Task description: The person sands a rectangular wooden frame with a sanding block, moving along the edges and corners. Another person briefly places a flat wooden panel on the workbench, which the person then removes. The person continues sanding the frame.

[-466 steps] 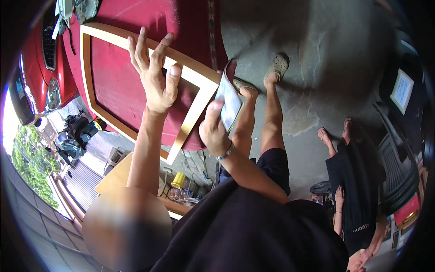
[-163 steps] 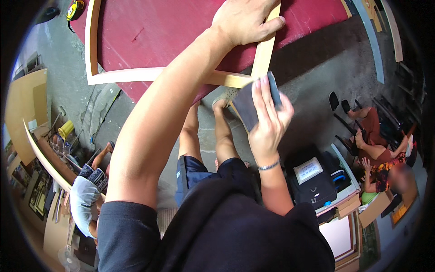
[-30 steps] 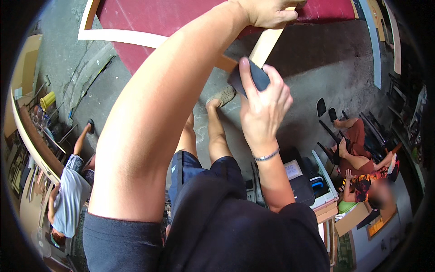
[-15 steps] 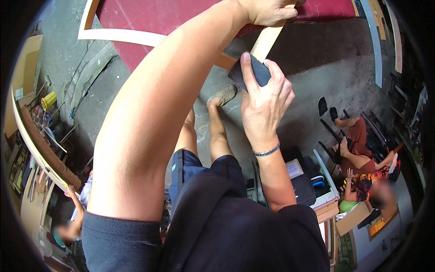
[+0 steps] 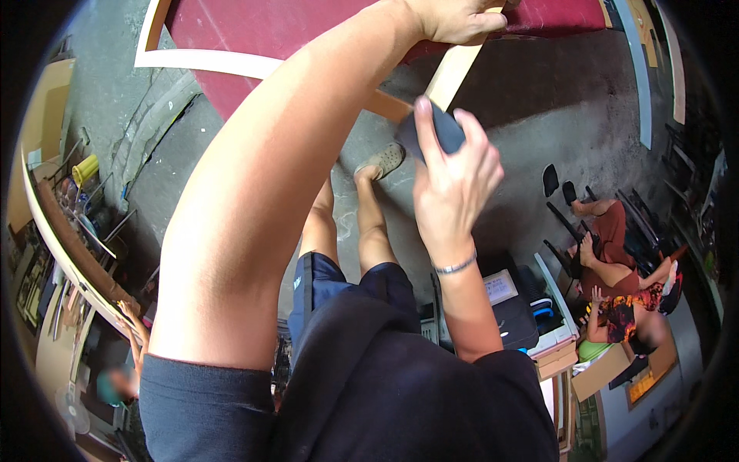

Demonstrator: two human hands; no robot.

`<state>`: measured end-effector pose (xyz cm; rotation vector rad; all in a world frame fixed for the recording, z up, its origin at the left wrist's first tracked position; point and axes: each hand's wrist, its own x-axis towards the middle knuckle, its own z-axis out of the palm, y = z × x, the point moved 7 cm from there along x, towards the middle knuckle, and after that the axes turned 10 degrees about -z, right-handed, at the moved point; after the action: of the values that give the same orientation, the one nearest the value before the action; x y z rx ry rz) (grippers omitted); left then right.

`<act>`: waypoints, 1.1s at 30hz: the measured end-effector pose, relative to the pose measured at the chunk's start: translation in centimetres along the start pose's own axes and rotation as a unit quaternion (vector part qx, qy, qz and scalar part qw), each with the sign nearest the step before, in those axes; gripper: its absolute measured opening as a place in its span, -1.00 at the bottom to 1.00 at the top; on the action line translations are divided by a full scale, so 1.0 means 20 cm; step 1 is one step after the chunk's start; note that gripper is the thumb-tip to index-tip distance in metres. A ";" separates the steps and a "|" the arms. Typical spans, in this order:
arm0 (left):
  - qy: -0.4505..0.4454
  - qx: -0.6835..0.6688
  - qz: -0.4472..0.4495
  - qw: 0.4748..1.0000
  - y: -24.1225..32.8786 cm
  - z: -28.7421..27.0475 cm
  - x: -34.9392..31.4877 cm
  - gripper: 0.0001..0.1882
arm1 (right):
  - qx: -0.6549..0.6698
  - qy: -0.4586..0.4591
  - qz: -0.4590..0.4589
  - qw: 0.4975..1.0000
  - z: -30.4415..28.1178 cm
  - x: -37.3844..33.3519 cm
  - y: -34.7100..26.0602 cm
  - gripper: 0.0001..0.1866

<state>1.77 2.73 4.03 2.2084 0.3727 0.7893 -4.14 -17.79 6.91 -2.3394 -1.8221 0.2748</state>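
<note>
A pale wooden frame (image 5: 456,75) lies partly over a dark red covered surface (image 5: 231,23). Its near bar ends at a corner in front of me. Across the top of the head view reaches my left arm, and my left hand (image 5: 456,18) is closed round that bar, the fingers partly cut off by the upper edge. My right hand (image 5: 456,173) grips a dark grey piece of sandpaper (image 5: 448,132), seemingly folded or round a block, against the near end of the bar. The hand is a little blurred. My left forearm hides part of the frame.
Two people are nearby: one seated at the right (image 5: 616,269), another at the lower left (image 5: 119,381). A long curved board (image 5: 61,246) stands on the left. A black case (image 5: 512,319) lies on the right beside my arm. Long strips (image 5: 637,77) lean at the upper right.
My right hand has shifted slightly toward me and to the right with the sandpaper. My left hand keeps its place on the bar. The person at lower left has moved an arm.
</note>
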 end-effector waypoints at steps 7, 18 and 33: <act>-0.022 -0.026 -0.046 0.998 0.01 -0.01 0.01 -0.75 | 0.016 0.003 0.006 1.000 0.00 -0.07 0.00 -0.22; -0.011 -0.018 0.007 1.000 0.03 0.00 0.01 -0.77 | -0.004 0.000 -0.001 1.000 0.01 0.01 -0.02 -0.24; -0.017 0.001 0.005 1.000 0.00 -0.02 0.00 -0.73 | 0.002 0.011 -0.003 1.000 -0.01 0.05 -0.02 -0.22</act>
<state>1.48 2.95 4.17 2.2236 0.3472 0.7563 -4.32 -16.68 7.13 -2.3246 -1.8159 0.2509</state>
